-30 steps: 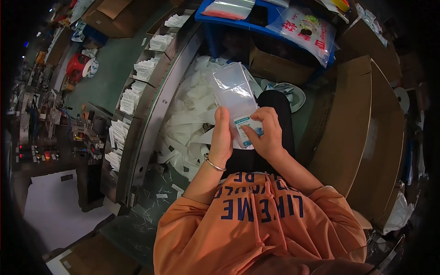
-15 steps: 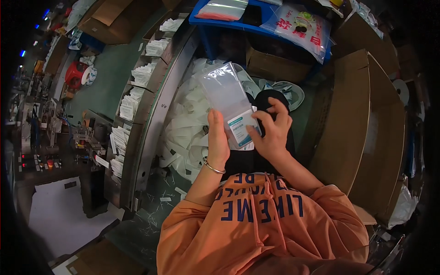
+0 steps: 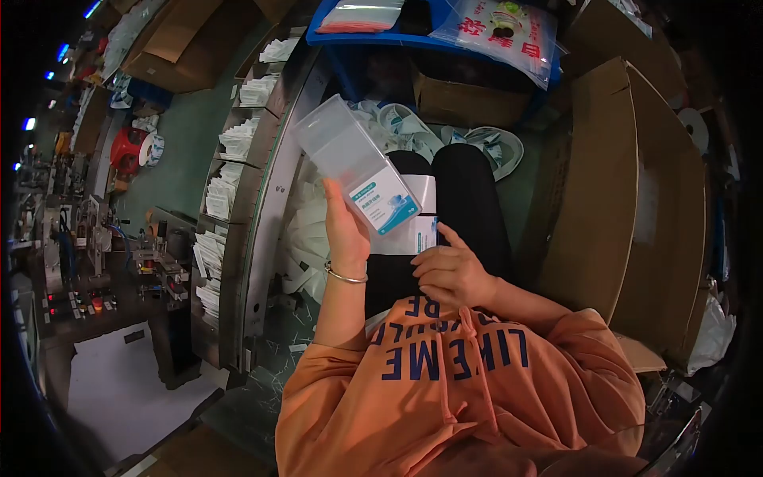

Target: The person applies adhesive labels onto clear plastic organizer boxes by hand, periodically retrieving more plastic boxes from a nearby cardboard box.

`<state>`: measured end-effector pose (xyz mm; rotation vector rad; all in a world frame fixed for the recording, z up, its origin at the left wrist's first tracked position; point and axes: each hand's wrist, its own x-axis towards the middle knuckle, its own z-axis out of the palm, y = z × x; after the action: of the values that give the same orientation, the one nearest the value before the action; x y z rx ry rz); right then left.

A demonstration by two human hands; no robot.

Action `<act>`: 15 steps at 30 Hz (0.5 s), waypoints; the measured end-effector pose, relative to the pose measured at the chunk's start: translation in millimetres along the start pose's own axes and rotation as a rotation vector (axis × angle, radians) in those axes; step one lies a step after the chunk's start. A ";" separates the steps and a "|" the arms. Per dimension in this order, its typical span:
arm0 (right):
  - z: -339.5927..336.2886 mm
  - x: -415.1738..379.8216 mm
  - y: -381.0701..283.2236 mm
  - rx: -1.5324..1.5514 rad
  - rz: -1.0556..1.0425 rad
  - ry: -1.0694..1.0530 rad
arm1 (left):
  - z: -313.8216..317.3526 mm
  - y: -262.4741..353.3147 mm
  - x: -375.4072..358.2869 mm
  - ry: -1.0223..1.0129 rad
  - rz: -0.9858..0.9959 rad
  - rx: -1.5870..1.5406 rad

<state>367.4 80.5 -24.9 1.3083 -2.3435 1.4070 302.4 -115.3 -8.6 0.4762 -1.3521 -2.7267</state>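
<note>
My left hand (image 3: 347,232) grips a clear plastic box (image 3: 338,141) by its lower left side and holds it tilted above my lap. A white and teal printed label (image 3: 381,200) covers the lower end of the box. Beneath the box, a strip of similar labels (image 3: 426,233) lies across my thighs. My right hand (image 3: 455,272) is at the strip's lower right edge, its index finger stretched out along the label and its other fingers loosely bent. The thumb is mostly hidden, and nothing shows held in this hand.
Left of my legs runs a metal rack (image 3: 208,238) with stacks of white slips. A blue table (image 3: 381,38) ahead bears plastic bags (image 3: 509,36). An open cardboard box (image 3: 660,230) stands at the right. White backing tape (image 3: 310,219) heaps beside my legs.
My left hand has moved left with the box and turned it. My right hand has left the label on the box and dropped to the label strip on my lap.
</note>
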 end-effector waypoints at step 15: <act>-42.2 -25.7 37.5 -0.233 0.219 0.275 | 10.0 -12.6 4.2 0.017 0.019 0.078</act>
<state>343.3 136.0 -38.7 0.7654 -2.4240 1.2264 296.4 -100.7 -13.8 0.4882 -1.4558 -2.6570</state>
